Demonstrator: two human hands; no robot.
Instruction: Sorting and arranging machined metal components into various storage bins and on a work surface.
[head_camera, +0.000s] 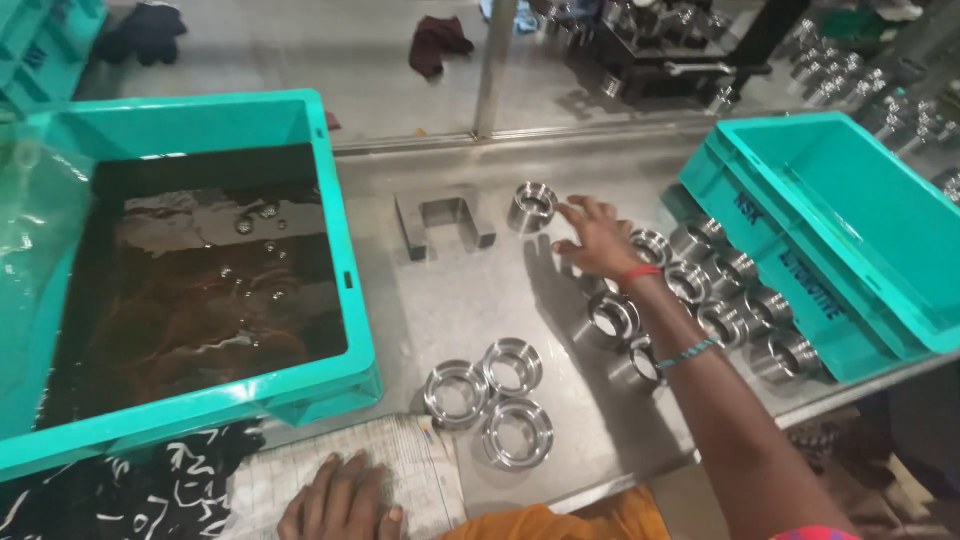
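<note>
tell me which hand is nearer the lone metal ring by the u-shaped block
Right. The right hand reaches just beside the ring; the left hand rests on paper at the near edge.

Right hand (597, 238) reaches toward steel ring (532, 206).

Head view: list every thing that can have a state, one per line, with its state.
Left crate: holds dark liquid with bubbles.
Right crates: nested, tilted, top one empty.
Single metal ring: upright, apart from the rest, near the fingertips.
Three rings: flat, clustered, touching.
Right hand: open, reaching over the rings.
Left hand: flat on the paper sheet.
</note>
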